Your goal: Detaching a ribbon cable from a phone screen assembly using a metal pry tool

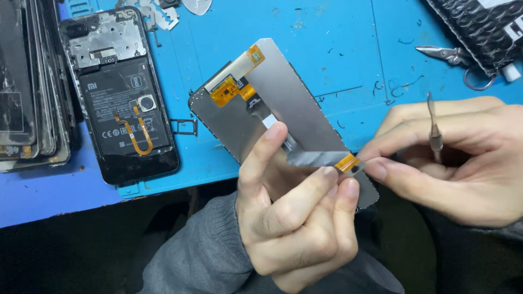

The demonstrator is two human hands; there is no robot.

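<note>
My left hand [291, 212] holds a phone display panel [283, 92] by its lower end, grey back side up, tilted over the blue mat. An orange flex cable [234, 81] folds over the panel's top corner. My right hand [457, 158] pinches a small orange flex end with grey strip [343, 162] at the panel's lower edge. Metal tweezers [434, 128] stick up between the right hand's fingers.
An opened black phone [120, 103] with bare battery and orange cable lies on the blue mat [338, 32] at left. A SIM tray [185, 127] sits beside it. Stacked old screens [24, 81] are far left. Scissors-like pliers [449, 54] and a black bubble bag [479, 27] lie top right.
</note>
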